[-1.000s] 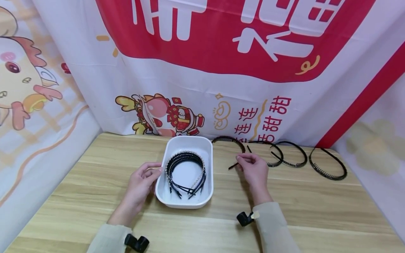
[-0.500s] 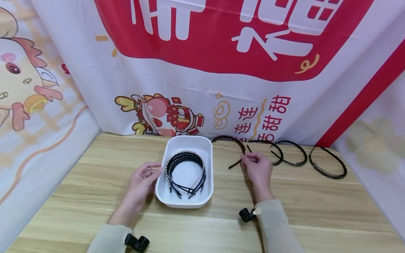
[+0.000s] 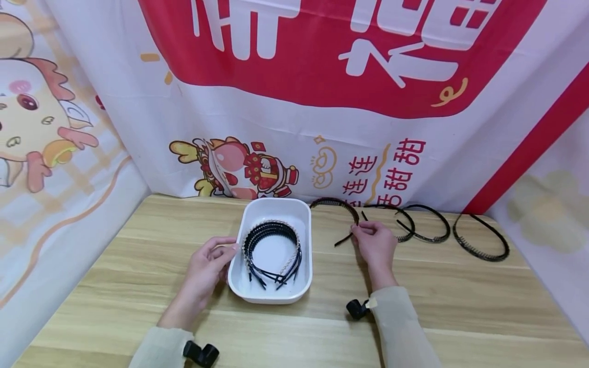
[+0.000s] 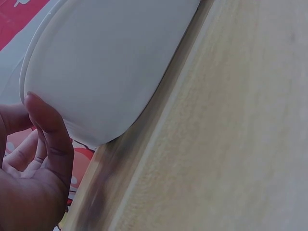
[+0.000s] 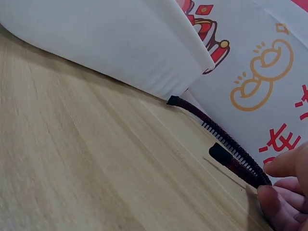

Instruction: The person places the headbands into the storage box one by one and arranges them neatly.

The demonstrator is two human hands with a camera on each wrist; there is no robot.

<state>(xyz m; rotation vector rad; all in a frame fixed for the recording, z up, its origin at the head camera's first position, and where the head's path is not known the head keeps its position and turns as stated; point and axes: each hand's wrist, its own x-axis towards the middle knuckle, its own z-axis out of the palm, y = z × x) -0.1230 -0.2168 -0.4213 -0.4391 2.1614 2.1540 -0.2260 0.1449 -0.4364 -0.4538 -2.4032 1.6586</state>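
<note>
My left hand [image 3: 212, 261] pinches the left rim of a white plastic tub [image 3: 301, 214]; in the left wrist view its thumb [image 4: 50, 127] lies against the outer wall. Inside the tub lies a stack of black headbands [image 3: 271, 228], together with a beaded, pale one. Right of the tub, my right hand [image 3: 375, 248] pinches a black toothed headband [image 3: 338, 201] between thumb and fingers. In the right wrist view that headband [image 5: 231, 142] has one end beside the tub's wall and the other pointing toward the camera.
Farther right along the table's back edge lie two overlapping black headbands [image 3: 407, 230] [image 3: 430, 208] and another separate headband [image 3: 478, 254]. A printed red and white cloth [image 3: 276, 107] hangs behind the wooden table [image 3: 115, 286].
My right hand has shifted slightly right along the black headband and now pinches it. The left hand stays at the tub's rim; the tub has not visibly moved on the table.
</note>
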